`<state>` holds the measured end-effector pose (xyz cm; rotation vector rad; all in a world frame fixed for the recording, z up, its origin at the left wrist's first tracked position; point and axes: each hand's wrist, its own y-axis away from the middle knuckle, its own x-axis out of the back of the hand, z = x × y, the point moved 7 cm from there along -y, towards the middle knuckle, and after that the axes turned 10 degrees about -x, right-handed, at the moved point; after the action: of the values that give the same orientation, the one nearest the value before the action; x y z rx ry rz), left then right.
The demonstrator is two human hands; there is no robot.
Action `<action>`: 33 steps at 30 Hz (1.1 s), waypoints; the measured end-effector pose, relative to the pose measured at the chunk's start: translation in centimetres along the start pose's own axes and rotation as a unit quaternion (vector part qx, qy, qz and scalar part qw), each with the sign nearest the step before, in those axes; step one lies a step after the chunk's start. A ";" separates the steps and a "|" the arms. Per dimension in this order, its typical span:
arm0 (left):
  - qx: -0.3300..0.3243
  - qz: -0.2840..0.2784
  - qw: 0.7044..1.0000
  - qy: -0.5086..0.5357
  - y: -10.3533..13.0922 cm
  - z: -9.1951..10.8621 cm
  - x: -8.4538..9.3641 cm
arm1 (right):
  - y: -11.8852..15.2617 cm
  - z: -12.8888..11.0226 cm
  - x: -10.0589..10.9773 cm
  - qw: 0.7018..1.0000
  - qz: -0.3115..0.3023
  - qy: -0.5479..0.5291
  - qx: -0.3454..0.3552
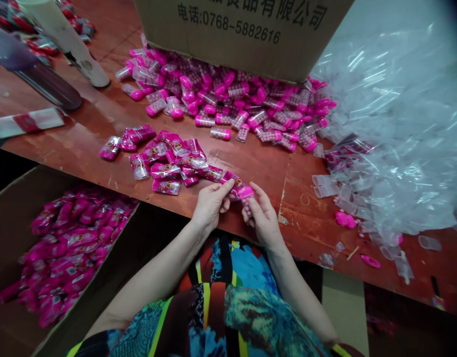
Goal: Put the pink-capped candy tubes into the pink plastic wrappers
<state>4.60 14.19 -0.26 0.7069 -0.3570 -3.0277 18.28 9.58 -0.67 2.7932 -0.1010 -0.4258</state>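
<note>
Near the table's front edge, my left hand [212, 202] pinches a pink printed wrapper [231, 180] between thumb and fingers. Close beside it on the right, my right hand [263, 215] is closed on a small clear bottle with a pink cap [245, 192]. Cap and wrapper meet between the two hands; whether the cap is inside the wrapper's mouth is too small to tell. Left of my hands lies a loose group of pink wrapped packets [166, 171]. Behind them is a large heap of pink-capped bottles filled with small balls [228, 94].
A cardboard box [236, 34] stands behind the heap. Clear plastic bags and cups [399, 129] cover the right side. An open carton of wrapped packets [1, 198] is below left. A dark bottle [53, 84] and a white tube [87, 67] lie back left.
</note>
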 end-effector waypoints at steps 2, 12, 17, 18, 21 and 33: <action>-0.006 -0.012 1.000 -0.006 0.1 0.1 -0.1 | -0.1 0.3 -0.1 0.999 -0.004 -0.030 -0.014; 0.026 -0.034 0.998 0.040 0.3 -0.5 -0.5 | 0.2 0.3 -0.1 0.997 -0.016 0.072 0.034; 0.054 -0.100 0.992 0.050 0.9 -1.3 -1.5 | 0.1 0.4 -0.7 0.997 -0.011 0.068 0.033; 0.060 -0.112 0.991 0.046 1.0 -1.5 -1.7 | 0.1 0.5 -0.9 0.998 -0.012 0.060 0.029; 0.069 -0.113 0.990 0.055 1.0 -1.7 -1.6 | 0.2 0.3 -0.8 0.997 0.001 0.057 0.053; 0.088 -0.126 0.987 0.036 1.0 -2.0 -1.2 | 0.3 0.5 -0.8 0.996 0.011 0.073 0.049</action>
<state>6.55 12.85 -1.28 0.9364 -0.5821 -3.2232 17.40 9.29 -0.79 2.9070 -0.1211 -0.2148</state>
